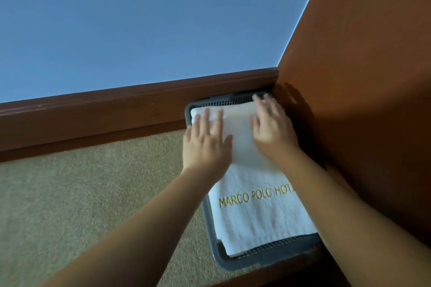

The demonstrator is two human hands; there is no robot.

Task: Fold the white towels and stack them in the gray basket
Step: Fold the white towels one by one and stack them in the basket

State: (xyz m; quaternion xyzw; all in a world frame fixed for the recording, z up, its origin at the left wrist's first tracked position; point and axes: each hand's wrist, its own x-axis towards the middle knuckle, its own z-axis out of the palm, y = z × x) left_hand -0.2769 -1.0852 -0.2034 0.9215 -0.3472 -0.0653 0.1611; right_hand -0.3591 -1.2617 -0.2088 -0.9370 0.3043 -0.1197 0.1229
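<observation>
**Pressing the towel flat in the basket**

We start on the left, where the carpet (81, 193) is. Our left hand (205, 140) lies flat on the far left part of the white towel (254, 212). Its fingers are straight and spread, and they hold nothing. We think it pushes down so the towel stays smooth.

The folded towel sits inside the gray basket (268, 255). Its long side runs from near us to far away, just like the basket. The gold words face up and read from left to right.

Our right hand (272, 128) lies flat on the far right part, fingers straight too.

The basket is tucked into the corner, next to the brown wall (361, 100) on the right.
</observation>
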